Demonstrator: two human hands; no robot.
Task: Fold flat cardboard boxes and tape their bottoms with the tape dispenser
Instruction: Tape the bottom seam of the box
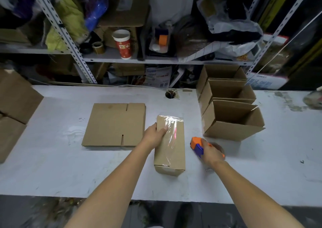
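**One taped box at the middle of the desk**

A strip of clear tape runs down the box's top face. The left hand grips its far left edge, thumb pressed on the tape. Just right of the box and apart from it, the right hand curls round the orange-and-blue dispenser. Flat boxes lie to the left. Three open boxes stand at the right.

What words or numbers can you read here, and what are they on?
"W": on the red paper cup, perhaps; the rest is blurred.
Too blurred: blue-and-white printed sheet.
Too blurred: white box with blue print.
Too blurred: carton label.
No text seen: taped box, tape dispenser.
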